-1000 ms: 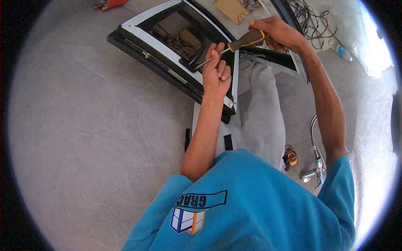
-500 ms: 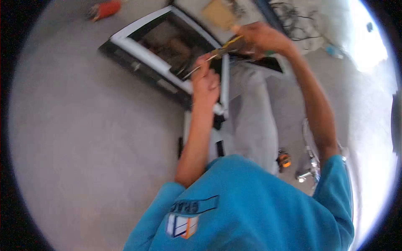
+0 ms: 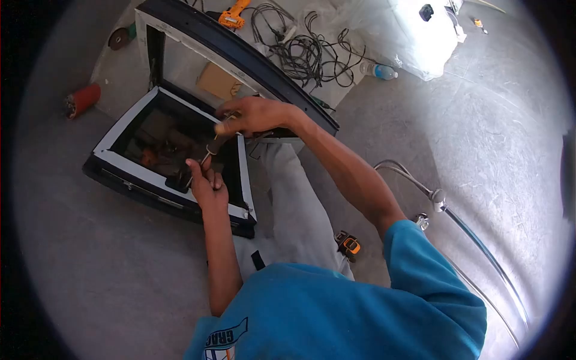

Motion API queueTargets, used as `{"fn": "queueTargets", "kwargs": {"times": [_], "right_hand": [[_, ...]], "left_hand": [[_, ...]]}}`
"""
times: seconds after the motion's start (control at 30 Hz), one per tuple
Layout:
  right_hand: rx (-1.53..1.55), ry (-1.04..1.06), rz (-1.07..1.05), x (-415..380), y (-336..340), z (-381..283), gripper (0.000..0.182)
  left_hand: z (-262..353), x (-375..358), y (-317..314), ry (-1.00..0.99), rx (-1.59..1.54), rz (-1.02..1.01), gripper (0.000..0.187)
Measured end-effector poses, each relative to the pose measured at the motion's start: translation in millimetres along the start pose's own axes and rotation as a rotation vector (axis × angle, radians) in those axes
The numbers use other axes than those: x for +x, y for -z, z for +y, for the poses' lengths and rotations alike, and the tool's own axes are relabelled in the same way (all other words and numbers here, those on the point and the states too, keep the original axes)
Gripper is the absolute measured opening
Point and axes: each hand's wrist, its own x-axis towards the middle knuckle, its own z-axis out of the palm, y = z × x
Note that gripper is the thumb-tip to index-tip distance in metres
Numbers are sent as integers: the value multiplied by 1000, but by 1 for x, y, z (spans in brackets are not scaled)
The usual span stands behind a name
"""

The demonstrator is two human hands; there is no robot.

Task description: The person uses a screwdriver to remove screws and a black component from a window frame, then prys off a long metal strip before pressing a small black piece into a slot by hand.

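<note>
A dark glass panel with a white-edged black frame lies tilted on the floor by my leg. Over its near right part, my left hand is closed, thumb and fingers around the thin metal shaft of what looks like a screwdriver. My right hand grips the upper end of this tool, its fingers hiding most of the handle. The shaft slants down toward the panel's near edge; where its tip rests is hard to see. Behind both hands stands a second black and white frame, open in the middle.
Tangled black cables, an orange power tool and a water bottle lie beyond the frames. A red cylinder is at the left. Near my leg are a tape measure and a chrome shower pipe.
My view has swung, so the panel and both hands appear lower and further left. Both hands still hold the tool, which has tilted more steeply. The upright frame now shows more fully.
</note>
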Motion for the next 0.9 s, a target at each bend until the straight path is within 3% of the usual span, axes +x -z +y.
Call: {"fn": "queueTargets", "kwargs": {"times": [0.07,0.1,0.17,0.2,0.27,0.4,0.47,0.5,0.57,0.6,0.67,0.7,0.8,0.87,0.9], "right_hand": [[-263,963,216,26,0,31,44],[-262,961,221,21,1,26,44],[-43,201,-28,3,5,5,39],[-39,198,-23,-1,4,-3,39],[-91,-60,58,-2,1,-17,37],[-33,-120,3,4,5,-9,37],[-423,982,239,32,7,32,37],[-423,982,236,27,8,28,37],[29,387,-41,12,10,17,39],[30,385,-41,15,3,21,39],[-415,294,356,31,-11,27,41],[-415,299,357,30,-8,24,41],[-129,-113,23,0,7,-13,52],[-195,149,12,11,8,14,45],[-163,390,22,15,12,20,44]], "left_hand": [[1,2,-3,-19,-26,20,32],[2,2,-2,-16,-23,18,32],[5,0,2,22,-157,-183,26],[5,-2,3,28,-152,-184,26],[4,-4,4,31,-220,-229,23],[0,7,17,7,-151,-282,26],[3,-1,4,38,-114,-185,30],[3,-1,5,37,-116,-183,30],[1,-1,5,11,-98,-162,32],[0,-1,6,13,-98,-161,32],[0,3,6,16,-18,-28,35],[0,4,5,12,-17,-30,35],[-5,4,5,-10,-24,35,32],[-6,10,13,33,-113,-95,28],[-3,6,7,62,-108,-83,26]]}}
